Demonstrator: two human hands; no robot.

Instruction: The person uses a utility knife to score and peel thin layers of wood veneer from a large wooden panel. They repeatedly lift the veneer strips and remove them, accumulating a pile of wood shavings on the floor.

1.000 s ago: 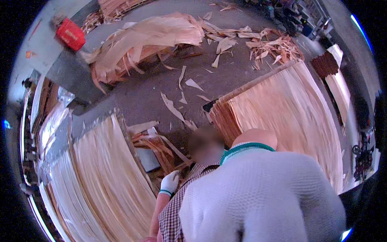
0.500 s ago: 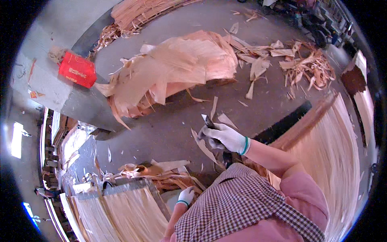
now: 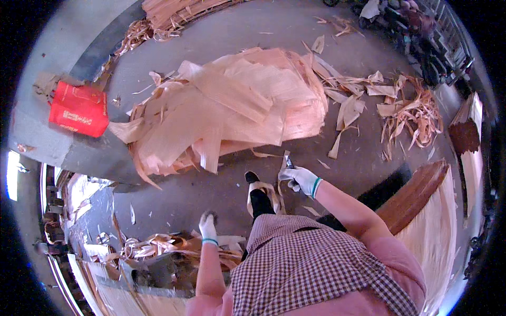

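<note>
My right hand (image 3: pixel 299 180), in a white glove with a green cuff, is closed around a knife (image 3: pixel 287 159). The short flat metal blade points away from me; its handle is mostly hidden by the fingers. On the left, my left hand (image 3: pixel 208 226) hangs low in a matching glove with greyed fingertips, loosely held, nothing visible in it. Ahead of both hands lies a large heap of thin pale-pink wood veneer sheets (image 3: pixel 237 105) on the grey floor. A foot in a dark shoe (image 3: pixel 252 177) shows between my hands, with a veneer strip beside it.
Stacked veneer (image 3: pixel 427 210) stands close on my right, and another stack (image 3: pixel 105 276) is at lower left beside crumpled scraps (image 3: pixel 163 245). Curled strips (image 3: pixel 416 113) lie at far right. A red bag (image 3: pixel 79 109) is at far left. Parked vehicles (image 3: pixel 411 31) stand at the back right.
My left hand has swung forward and to the left from beside the apron. My right hand has shifted slightly right, still holding the knife. A foot now shows ahead, and the view has turned.
</note>
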